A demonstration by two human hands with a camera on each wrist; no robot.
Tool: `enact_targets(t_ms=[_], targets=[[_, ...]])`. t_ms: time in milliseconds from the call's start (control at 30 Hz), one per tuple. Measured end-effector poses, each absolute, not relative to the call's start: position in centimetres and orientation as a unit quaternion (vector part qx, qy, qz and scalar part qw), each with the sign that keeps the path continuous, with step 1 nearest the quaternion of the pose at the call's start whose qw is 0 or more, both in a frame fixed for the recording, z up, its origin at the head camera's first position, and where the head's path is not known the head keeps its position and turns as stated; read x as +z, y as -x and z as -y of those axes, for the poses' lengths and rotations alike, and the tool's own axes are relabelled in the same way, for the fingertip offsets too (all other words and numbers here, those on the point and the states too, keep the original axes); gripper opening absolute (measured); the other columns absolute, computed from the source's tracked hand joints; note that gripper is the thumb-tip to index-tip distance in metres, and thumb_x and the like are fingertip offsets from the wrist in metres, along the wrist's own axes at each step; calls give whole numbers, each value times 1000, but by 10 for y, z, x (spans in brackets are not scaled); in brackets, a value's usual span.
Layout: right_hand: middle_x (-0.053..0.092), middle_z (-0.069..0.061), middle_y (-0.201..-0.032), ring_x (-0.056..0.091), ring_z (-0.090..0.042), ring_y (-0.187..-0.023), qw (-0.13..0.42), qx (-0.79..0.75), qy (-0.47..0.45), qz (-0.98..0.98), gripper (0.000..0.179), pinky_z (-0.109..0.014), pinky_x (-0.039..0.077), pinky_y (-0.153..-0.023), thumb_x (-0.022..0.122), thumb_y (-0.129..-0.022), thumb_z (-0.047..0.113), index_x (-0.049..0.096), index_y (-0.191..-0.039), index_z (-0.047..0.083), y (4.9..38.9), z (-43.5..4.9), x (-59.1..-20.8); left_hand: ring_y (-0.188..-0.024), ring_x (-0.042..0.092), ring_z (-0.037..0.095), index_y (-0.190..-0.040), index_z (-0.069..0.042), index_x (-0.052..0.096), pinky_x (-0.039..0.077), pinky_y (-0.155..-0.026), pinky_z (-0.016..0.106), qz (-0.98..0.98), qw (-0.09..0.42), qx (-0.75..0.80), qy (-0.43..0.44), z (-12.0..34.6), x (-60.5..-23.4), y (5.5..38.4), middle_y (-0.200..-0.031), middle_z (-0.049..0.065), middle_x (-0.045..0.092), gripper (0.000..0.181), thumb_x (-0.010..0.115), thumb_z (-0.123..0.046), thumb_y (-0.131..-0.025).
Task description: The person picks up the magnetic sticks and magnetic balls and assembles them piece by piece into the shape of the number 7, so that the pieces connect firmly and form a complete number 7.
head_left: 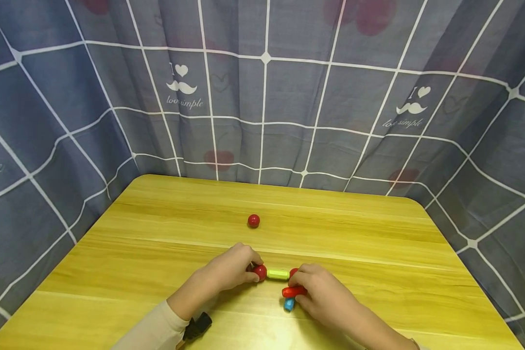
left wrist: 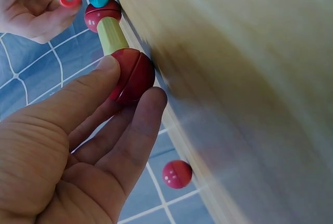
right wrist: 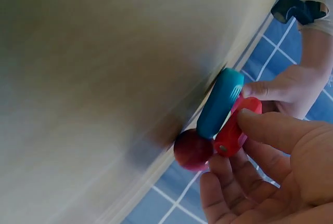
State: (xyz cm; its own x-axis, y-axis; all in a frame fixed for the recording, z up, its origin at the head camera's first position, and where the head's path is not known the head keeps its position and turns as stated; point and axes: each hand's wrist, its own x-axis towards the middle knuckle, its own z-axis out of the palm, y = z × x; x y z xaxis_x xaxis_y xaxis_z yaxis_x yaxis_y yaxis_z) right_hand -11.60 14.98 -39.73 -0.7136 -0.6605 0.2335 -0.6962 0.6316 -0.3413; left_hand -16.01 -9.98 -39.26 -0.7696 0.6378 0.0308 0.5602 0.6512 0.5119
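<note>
My left hand (head_left: 229,270) pinches a red ball (head_left: 260,272) between thumb and fingers. A yellow-green stick (head_left: 278,274) runs from that ball to a second red ball (right wrist: 193,150), and a blue stick (head_left: 289,304) joins the second ball at an angle. Between the thumb and fingers of my right hand (head_left: 328,294) is a red stick (head_left: 294,291) with a hole in its end, seen in both wrist views. It lies close beside the blue stick, above it in the head view; whether it touches the second ball I cannot tell.
A loose red ball (head_left: 253,220) lies farther back on the wooden table (head_left: 157,218). Grey-blue curtains (head_left: 236,97) with white lines hang along the table's back and sides. A black strap-like device (head_left: 198,325) is at my left wrist.
</note>
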Motion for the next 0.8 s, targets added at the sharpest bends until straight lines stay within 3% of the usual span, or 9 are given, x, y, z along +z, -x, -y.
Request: enact_targets(t_ms=[400,800], targets=[[55,17,-94,51,5,-85,21,177,-502,846,17,-13,44,-78,78,-83,14,69,-95,22,106,-136,-396,-63,50,1,-83,-11,73,45,-58,19,-905,75,255,-332,101,-392,160,-70,-11,59,8,80,-8,-81],[56,19,-88,51,1,-83,50,112,-556,822,17,-15,41,-81,79,-81,22,70,-94,28,101,-117,-402,-63,51,0,-82,-12,72,45,-58,19,-901,74,259,-339,101,-394,161,-70,-12,59,8,80,-8,-81]])
